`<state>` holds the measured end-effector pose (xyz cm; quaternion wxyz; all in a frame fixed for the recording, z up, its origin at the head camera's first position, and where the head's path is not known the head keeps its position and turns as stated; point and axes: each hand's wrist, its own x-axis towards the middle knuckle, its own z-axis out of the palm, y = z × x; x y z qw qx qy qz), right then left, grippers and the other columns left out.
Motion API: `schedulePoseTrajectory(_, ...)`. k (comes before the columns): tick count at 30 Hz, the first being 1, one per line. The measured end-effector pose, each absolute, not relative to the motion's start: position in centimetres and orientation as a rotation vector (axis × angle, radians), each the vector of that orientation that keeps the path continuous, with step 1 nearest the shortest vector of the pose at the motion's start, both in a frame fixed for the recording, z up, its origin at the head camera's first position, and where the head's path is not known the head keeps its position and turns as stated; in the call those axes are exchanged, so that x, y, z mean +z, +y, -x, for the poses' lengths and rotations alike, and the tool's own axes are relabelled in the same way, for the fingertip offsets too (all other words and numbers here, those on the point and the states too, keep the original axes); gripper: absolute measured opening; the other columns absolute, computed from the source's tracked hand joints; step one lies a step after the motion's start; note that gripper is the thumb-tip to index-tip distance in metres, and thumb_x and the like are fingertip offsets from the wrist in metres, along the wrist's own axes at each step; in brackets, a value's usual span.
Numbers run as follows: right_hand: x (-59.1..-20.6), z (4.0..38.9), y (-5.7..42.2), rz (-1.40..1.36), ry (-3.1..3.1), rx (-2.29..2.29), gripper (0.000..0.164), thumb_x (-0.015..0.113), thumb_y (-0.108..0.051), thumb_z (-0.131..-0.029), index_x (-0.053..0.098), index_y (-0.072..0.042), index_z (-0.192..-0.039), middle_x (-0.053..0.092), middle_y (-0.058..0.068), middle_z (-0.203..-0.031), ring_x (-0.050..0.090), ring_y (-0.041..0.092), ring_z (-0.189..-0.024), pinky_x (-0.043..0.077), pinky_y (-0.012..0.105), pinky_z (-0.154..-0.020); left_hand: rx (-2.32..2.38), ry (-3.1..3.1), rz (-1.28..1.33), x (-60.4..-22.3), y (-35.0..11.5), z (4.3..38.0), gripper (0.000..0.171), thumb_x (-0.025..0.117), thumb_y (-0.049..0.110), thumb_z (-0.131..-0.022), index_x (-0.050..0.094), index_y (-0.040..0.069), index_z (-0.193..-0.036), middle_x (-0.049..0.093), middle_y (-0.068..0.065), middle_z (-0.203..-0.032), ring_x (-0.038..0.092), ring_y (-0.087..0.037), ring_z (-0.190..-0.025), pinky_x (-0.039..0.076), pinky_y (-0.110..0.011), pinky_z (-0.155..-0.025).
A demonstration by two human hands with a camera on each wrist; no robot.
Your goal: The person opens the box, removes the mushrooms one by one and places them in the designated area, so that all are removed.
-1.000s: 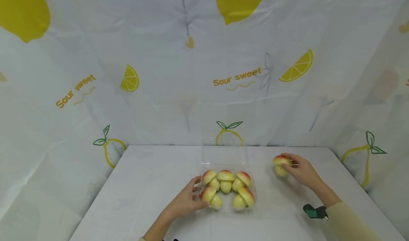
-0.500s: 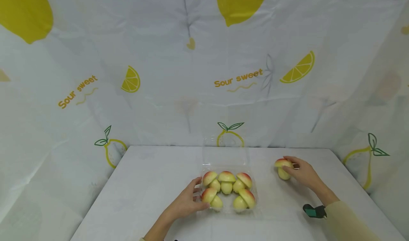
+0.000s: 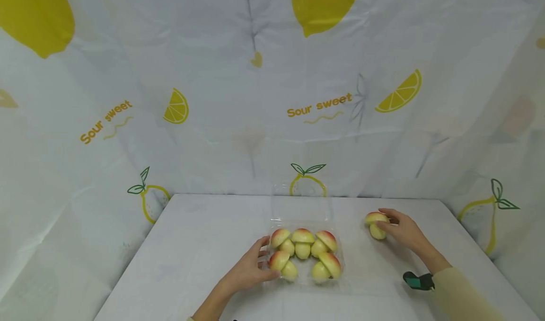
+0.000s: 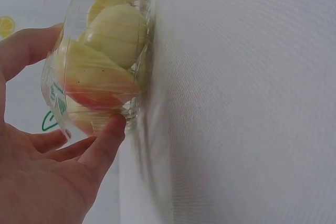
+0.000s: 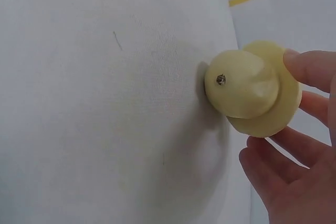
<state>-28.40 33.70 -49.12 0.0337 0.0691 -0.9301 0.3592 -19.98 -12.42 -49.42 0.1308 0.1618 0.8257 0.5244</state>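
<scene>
A clear plastic clamshell box (image 3: 304, 278) stands on the table in the head view, its lid (image 3: 300, 207) raised at the back. Several yellow mushroom-shaped pieces (image 3: 303, 243) with red-tinged caps sit inside it. My left hand (image 3: 249, 269) holds the box's left side, its thumb at the near corner and its fingers along the wall. To the right of the box, my right hand (image 3: 404, 231) grips another mushroom-shaped piece (image 3: 377, 231) by its cap. In the right wrist view its rounded stem (image 5: 236, 85) is at the table surface; whether it touches, I cannot tell.
A white table (image 3: 204, 231) bears everything. Behind it hangs a white sheet (image 3: 238, 98) printed with lemons and lettering. A black and green strap piece (image 3: 418, 281) shows at the right sleeve (image 3: 461, 292).
The mushroom-shaped piece in my right hand has come slightly lower since the first frame. My left hand keeps its place on the box, and the head view has shifted a little.
</scene>
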Motion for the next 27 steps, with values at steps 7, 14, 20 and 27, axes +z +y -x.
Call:
schedulePoseTrajectory(7,-48.4,28.0,33.8,-0.234,-2.83,1.013,0.06,0.065,-0.033,-0.101,0.05,0.012,-0.139,0.051,0.04,-0.135,0.052,0.057,-0.12,0.052,0.062,-0.094,1.518,2.396,-0.466,-49.4,-12.4,20.0,0.096,0.083,0.028,-0.085,0.025,0.005,-0.159,0.033,-0.019,-0.16,0.042,-0.043,-0.139,0.046,-0.053,-0.109)
schedulePoseTrajectory(14,-46.9,26.5,33.5,-0.327,-2.719,0.966,0.049,0.069,-0.023,-0.099,0.057,0.011,-0.132,0.057,0.034,-0.132,0.056,0.051,-0.118,0.05,0.06,-0.098,1.512,2.398,-0.476,-49.2,-12.4,19.9,0.097,0.082,0.028,-0.085,0.024,0.003,-0.158,0.032,-0.019,-0.16,0.043,-0.043,-0.139,0.046,-0.053,-0.108)
schedulePoseTrajectory(20,-45.6,25.0,32.4,-0.401,-2.65,0.954,0.044,0.074,-0.019,-0.095,0.062,0.008,-0.128,0.063,0.027,-0.126,0.06,0.045,-0.115,0.055,0.047,-0.093,1.512,2.397,-0.474,-49.2,-12.4,20.1,0.096,0.082,0.027,-0.085,0.025,0.003,-0.158,0.034,-0.02,-0.159,0.044,-0.042,-0.138,0.047,-0.052,-0.108)
schedulePoseTrajectory(27,-43.4,23.4,30.0,-0.475,-2.631,0.889,0.043,0.078,-0.019,-0.091,0.065,0.003,-0.126,0.067,0.022,-0.122,0.064,0.04,-0.11,0.056,0.052,-0.09,1.504,2.396,-0.471,-49.1,-12.3,20.1,0.097,0.083,0.027,-0.085,0.024,0.0,-0.158,0.033,-0.021,-0.159,0.043,-0.043,-0.138,0.047,-0.053,-0.108)
